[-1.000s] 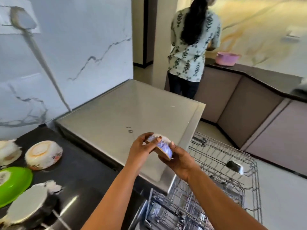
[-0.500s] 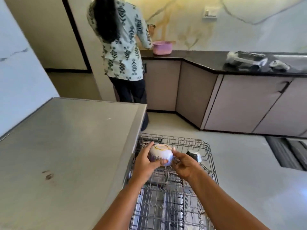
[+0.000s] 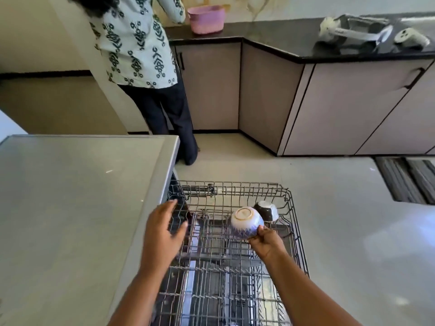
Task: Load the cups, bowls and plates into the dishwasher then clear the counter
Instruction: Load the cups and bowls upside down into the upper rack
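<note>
— Where was the bowl [image 3: 246, 222]?
— Upturned above the rack [image 3: 244, 187], beside the dark cup [image 3: 267, 210] there. The right hand [image 3: 266, 243] gripped it; the left hand [image 3: 162, 231] hung open by the rack's left edge.
— Advice?
— It probably wanted lowering between prongs, rim down.

Home kitchen: dishwasher rack [image 3: 289, 203], counter [image 3: 270, 41], cabinets [image 3: 329, 109].
</note>
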